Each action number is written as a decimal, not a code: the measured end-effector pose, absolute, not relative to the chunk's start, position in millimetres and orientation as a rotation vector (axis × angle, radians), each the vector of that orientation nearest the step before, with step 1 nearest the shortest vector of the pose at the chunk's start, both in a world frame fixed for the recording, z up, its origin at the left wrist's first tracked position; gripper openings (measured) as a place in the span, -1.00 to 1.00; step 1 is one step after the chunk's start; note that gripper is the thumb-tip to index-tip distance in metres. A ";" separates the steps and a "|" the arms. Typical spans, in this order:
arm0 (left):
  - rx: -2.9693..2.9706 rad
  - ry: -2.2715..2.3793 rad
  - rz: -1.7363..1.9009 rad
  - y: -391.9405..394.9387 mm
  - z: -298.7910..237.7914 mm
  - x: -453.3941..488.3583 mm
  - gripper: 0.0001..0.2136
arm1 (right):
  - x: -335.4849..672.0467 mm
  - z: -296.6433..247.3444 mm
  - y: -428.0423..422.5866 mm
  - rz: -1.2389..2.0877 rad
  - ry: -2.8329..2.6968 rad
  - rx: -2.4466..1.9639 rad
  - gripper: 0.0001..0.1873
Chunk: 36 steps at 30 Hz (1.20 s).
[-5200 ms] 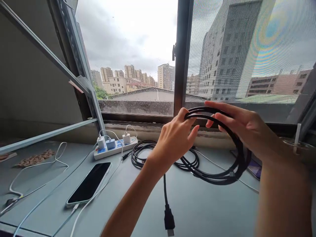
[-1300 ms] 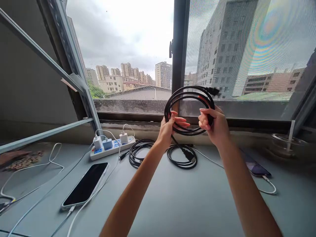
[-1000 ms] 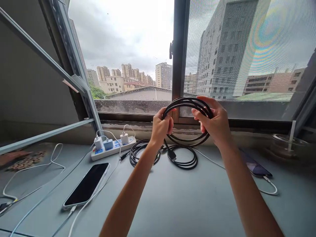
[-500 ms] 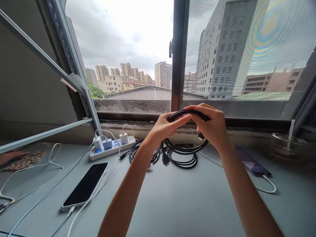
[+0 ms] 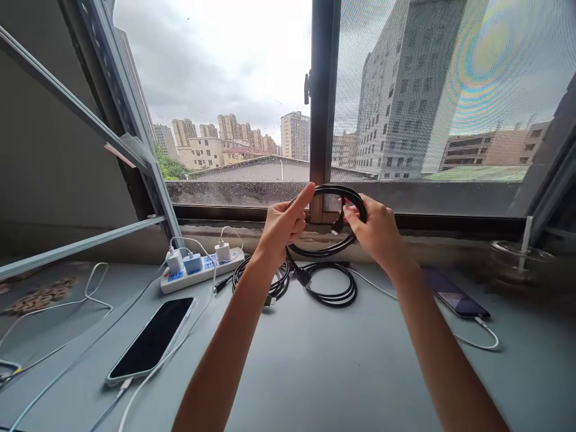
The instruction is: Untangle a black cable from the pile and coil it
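A coiled black cable (image 5: 330,249) is held up in front of the window sill, between both hands. My left hand (image 5: 284,225) is closed around the left side of the coil, its thumb pointing up along the loop. On the opposite side, my right hand (image 5: 375,225) pinches the coil between thumb and fingers. One plug (image 5: 337,225) of this cable hangs inside the loop near my right fingertips; the other plug (image 5: 303,276) dangles below my left hand. Beneath, on the table, lie two more coiled black cables, a right one (image 5: 337,298) and a left one (image 5: 282,282) partly behind my left forearm.
A white power strip (image 5: 202,273) with chargers stands at the back left. A phone (image 5: 153,339) on a charging cord lies in front of it. Another phone (image 5: 456,294) and a clear cup with a straw (image 5: 519,264) are at the right. Metal shelf bars (image 5: 81,246) cross the left side.
My hands have moved apart, and the coil now stands as an open upright loop between them. My left thumb has swung upward, and the right hand has shifted lower on the coil's side.
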State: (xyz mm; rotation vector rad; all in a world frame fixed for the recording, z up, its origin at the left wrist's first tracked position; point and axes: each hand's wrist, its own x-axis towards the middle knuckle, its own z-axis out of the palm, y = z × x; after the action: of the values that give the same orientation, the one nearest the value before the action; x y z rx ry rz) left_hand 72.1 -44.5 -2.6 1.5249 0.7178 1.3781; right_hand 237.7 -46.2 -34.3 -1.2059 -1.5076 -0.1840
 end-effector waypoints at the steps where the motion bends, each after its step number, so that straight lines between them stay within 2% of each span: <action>1: 1.523 0.719 1.420 -44.7 -3.3 73.3 -0.39 | 237.0 -33.1 -48.1 -0.163 -1.506 -1.206 -0.83; 15: 1.480 0.688 1.651 -44.8 -9.7 83.0 -0.43 | 242.1 -23.1 -66.6 0.357 -1.461 -0.995 -0.63; 22: 1.421 0.734 1.568 -27.9 -13.7 77.0 -0.39 | 234.3 -14.9 -82.0 0.715 -1.542 -0.844 -0.61; 27: 1.458 0.795 1.468 -32.3 -14.9 83.0 -0.40 | 237.4 -16.9 -82.8 0.736 -1.648 -0.951 -0.65; 33: 1.591 0.848 1.285 -33.6 -22.5 94.0 -0.42 | 232.5 -21.9 -80.0 0.614 -1.734 -0.998 -0.49; 36: 1.520 0.863 1.200 -30.1 -24.8 95.7 -0.44 | 233.0 -24.1 -72.2 0.482 -1.688 -0.997 -0.48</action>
State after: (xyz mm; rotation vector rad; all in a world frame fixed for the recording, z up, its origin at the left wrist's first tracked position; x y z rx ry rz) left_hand 95.7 -30.1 -24.8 1.5196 0.8631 1.1998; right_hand 233.0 -72.2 -24.1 -0.9972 -1.6879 0.4816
